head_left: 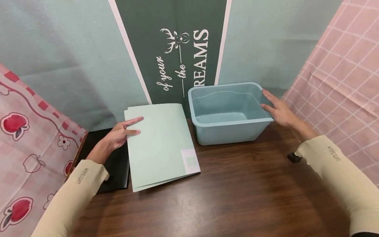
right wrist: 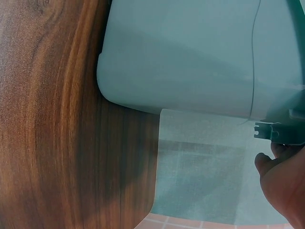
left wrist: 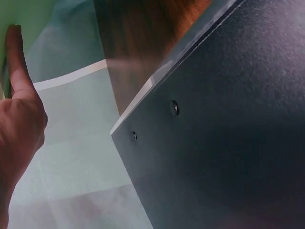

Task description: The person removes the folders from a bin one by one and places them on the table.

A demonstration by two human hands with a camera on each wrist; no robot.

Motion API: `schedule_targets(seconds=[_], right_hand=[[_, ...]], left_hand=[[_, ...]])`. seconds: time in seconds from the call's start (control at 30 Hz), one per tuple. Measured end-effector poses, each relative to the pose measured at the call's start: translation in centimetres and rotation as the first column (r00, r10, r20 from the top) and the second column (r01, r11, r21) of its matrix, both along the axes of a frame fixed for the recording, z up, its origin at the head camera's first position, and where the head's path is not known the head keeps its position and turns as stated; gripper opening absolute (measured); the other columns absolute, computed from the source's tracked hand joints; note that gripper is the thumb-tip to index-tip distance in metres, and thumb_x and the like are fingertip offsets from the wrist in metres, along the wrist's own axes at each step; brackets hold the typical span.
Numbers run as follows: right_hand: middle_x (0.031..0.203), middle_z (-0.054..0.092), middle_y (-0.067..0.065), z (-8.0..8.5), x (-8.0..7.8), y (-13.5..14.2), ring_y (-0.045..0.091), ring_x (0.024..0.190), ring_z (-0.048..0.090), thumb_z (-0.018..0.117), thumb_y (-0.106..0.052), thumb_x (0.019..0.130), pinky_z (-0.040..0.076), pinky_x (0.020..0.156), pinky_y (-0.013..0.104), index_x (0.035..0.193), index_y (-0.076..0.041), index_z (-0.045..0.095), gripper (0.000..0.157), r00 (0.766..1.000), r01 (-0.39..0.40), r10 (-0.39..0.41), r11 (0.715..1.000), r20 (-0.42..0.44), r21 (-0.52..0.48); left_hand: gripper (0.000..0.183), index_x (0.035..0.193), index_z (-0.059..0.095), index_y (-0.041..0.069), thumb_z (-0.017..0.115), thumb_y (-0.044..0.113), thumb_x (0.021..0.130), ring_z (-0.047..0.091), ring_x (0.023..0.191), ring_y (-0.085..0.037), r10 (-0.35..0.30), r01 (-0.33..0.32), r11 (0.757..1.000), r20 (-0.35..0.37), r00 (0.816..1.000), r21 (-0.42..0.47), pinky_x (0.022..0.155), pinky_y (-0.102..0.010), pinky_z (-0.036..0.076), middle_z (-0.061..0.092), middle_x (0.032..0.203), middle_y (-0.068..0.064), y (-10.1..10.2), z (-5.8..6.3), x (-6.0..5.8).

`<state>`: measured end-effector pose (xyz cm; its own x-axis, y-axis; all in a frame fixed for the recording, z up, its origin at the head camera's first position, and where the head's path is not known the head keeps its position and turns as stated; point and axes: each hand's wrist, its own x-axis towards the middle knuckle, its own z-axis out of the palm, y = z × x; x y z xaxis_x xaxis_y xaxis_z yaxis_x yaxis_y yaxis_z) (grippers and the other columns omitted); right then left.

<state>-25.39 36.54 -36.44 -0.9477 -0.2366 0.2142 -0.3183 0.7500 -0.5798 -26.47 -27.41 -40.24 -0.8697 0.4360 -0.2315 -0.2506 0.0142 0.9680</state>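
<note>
In the head view a pale green folder stands tilted above the table, a whitish label at its lower right corner. My left hand grips its left edge, with thumb and a finger on the front face and the other fingers hidden behind. The same hand shows at the left of the left wrist view. To the right sits a light blue plastic bin with nothing inside. My right hand holds the bin's right rim; in the right wrist view its fingers reach beneath the rim.
A flat black binder-like object with two rivets lies left of the folder. Under everything is a dark brown wooden table. A printed cloth hangs behind; pink patterned cloths flank both sides. A small black object shows by the right sleeve.
</note>
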Motion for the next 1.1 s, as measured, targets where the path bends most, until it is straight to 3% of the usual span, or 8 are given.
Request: schedule_targets(seconds=[0.2, 0.33, 0.4, 0.57, 0.67, 0.83, 1.03, 1.1], right_hand=[[0.163, 0.009, 0.009, 0.1, 0.1, 0.0, 0.036, 0.149, 0.007, 0.047, -0.026, 0.104, 0.003, 0.121, 0.049, 0.157, -0.01, 0.016, 0.064, 1.0, 0.005, -0.005, 1.0, 0.004, -0.004], [0.163, 0.008, 0.009, 0.0, 0.1, 0.0, 0.036, 0.149, 0.007, 0.046, -0.026, 0.104, 0.003, 0.12, 0.049, 0.157, -0.009, 0.015, 0.063, 1.0, 0.003, -0.003, 1.0, 0.007, -0.005], [0.163, 0.008, 0.009, 0.0, 0.1, 0.0, 0.034, 0.149, 0.006, 0.046, -0.026, 0.104, 0.003, 0.121, 0.049, 0.157, -0.009, 0.015, 0.064, 1.0, 0.002, -0.002, 1.0, 0.009, -0.01], [0.163, 0.009, 0.01, 0.0, 0.1, 0.0, 0.03, 0.15, 0.006, 0.046, -0.027, 0.104, 0.003, 0.121, 0.047, 0.157, -0.009, 0.016, 0.063, 1.0, 0.004, -0.004, 1.0, 0.007, -0.02], [0.163, 0.01, 0.01, -0.2, 0.1, 0.1, 0.029, 0.15, 0.006, 0.046, -0.03, 0.104, 0.003, 0.121, 0.047, 0.157, -0.01, 0.016, 0.063, 1.0, 0.01, -0.01, 1.0, 0.003, -0.015], [0.163, 0.009, 0.008, -0.5, 0.0, 0.3, 0.03, 0.15, 0.006, 0.046, -0.03, 0.104, 0.003, 0.12, 0.051, 0.157, -0.011, 0.016, 0.063, 1.0, 0.008, -0.008, 1.0, 0.0, -0.019], [0.163, 0.01, 0.007, -0.6, 0.0, 0.5, 0.031, 0.149, 0.006, 0.045, -0.033, 0.104, 0.003, 0.12, 0.052, 0.157, -0.011, 0.017, 0.064, 1.0, 0.012, -0.011, 1.0, 0.001, -0.028], [0.163, 0.01, 0.007, -0.6, 0.0, 0.4, 0.031, 0.149, 0.007, 0.045, -0.034, 0.104, 0.003, 0.12, 0.052, 0.157, -0.012, 0.017, 0.064, 1.0, 0.013, -0.013, 1.0, -0.002, -0.026]], left_hand=[[0.069, 0.149, 0.044, 0.019, 0.07, 0.002, 0.088, 0.07, 0.079, -0.01, -0.034, 0.037, 0.997, 0.042, 0.999, -0.062, 0.058, -0.021, 0.053, 0.033, 0.157, -0.011, 0.6, -0.8, -0.6], [0.066, 0.148, 0.045, 0.02, 0.07, 0.006, 0.089, 0.045, 0.043, -0.004, -0.064, 0.067, 0.99, 0.029, 0.998, -0.122, 0.041, -0.017, 0.034, 0.03, 0.159, -0.007, 0.8, -1.4, -0.9], [0.065, 0.148, 0.046, 0.019, 0.07, 0.007, 0.089, 0.038, 0.04, -0.005, -0.072, 0.074, 0.987, 0.024, 0.997, -0.141, 0.04, -0.018, 0.032, 0.03, 0.158, -0.005, 0.9, -1.7, -1.0], [0.066, 0.148, 0.045, 0.017, 0.07, 0.004, 0.088, 0.07, 0.08, -0.012, -0.077, 0.085, 0.99, 0.074, 0.994, -0.113, 0.064, -0.024, 0.056, 0.056, 0.14, -0.008, 1.4, -2.4, -1.4], [0.065, 0.147, 0.047, 0.017, 0.071, 0.005, 0.087, 0.066, 0.064, -0.008, -0.066, 0.076, 0.986, 0.073, 0.995, -0.149, 0.055, -0.022, 0.052, 0.067, 0.124, -0.004, 1.5, -2.8, -1.6], [0.064, 0.144, 0.051, 0.019, 0.074, 0.009, 0.086, 0.022, 0.037, -0.007, -0.069, 0.077, 0.967, 0.042, 0.997, -0.244, 0.039, -0.023, 0.025, 0.068, 0.114, 0.005, 1.4, -3.5, -1.8], [0.065, 0.145, 0.05, 0.02, 0.074, 0.008, 0.086, 0.03, 0.038, -0.005, -0.087, 0.097, 0.963, 0.051, 0.995, -0.252, 0.043, -0.022, 0.032, 0.054, 0.062, 0.007, 1.4, -4.3, -2.0], [0.065, 0.144, 0.051, 0.02, 0.075, 0.008, 0.085, 0.031, 0.04, -0.006, -0.085, 0.094, 0.961, 0.044, 0.995, -0.26, 0.046, -0.022, 0.035, 0.057, 0.066, 0.009, 1.4, -4.5, -2.0]])
